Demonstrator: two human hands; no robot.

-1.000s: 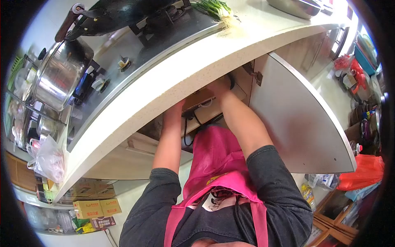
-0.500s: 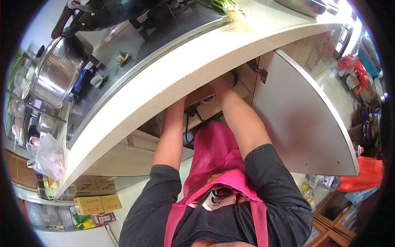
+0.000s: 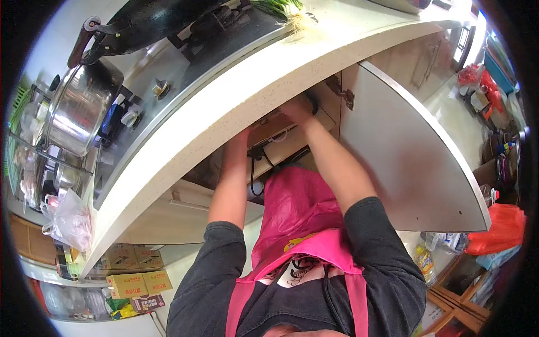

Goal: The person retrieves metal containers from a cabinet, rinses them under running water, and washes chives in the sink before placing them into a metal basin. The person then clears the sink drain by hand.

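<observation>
The cabinet door (image 3: 412, 154) stands open, admitting your left hand (image 3: 242, 135) and right hand (image 3: 296, 108); countertop (image 3: 224, 109) obscures both, grip and hold undeterminable.

Pink apron (image 3: 297, 213) — dark short sleeves (image 3: 382, 241)

The wok (image 3: 146, 31) is on the hob (image 3: 202, 70), the pot (image 3: 81, 115) to its left. Scallions (image 3: 281, 8) lie at the hob's right edge, a bowl (image 3: 405, 4) farther right on the counter (image 3: 224, 115). In the cabinet (image 3: 330, 104) under the counter, the left hand (image 3: 242, 135) is left of the right hand (image 3: 296, 111); the door (image 3: 415, 151) stands right of both. A bag (image 3: 68, 220) is at the counter's left end
</observation>
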